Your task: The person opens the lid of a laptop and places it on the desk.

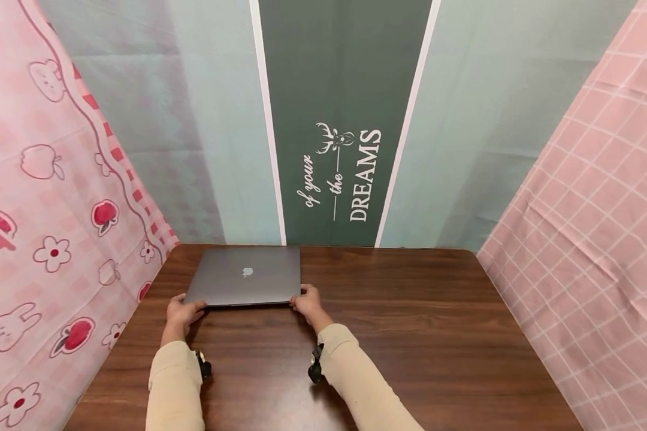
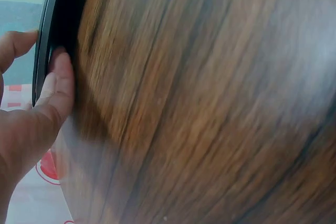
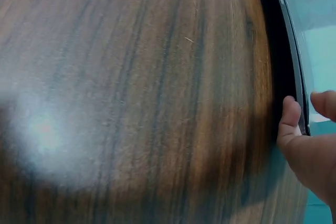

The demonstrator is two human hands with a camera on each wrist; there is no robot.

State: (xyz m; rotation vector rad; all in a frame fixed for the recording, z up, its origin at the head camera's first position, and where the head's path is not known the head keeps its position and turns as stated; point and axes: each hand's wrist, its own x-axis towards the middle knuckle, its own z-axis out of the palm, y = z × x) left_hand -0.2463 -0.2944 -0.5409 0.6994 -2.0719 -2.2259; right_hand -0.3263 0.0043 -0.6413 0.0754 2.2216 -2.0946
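Spanning between both hands (image 1: 182, 312) (image 1: 309, 303): laptop (image 1: 246, 281)

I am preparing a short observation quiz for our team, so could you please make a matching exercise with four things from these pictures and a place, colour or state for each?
Things:
1. laptop
2. left hand
3. right hand
4. table

Descriptions:
A. grips near the laptop's near right corner
B. brown with a wood grain
C. grips near the laptop's near left corner
D. grey with a pale apple logo

Right pairs: 1-D, 2-C, 3-A, 4-B
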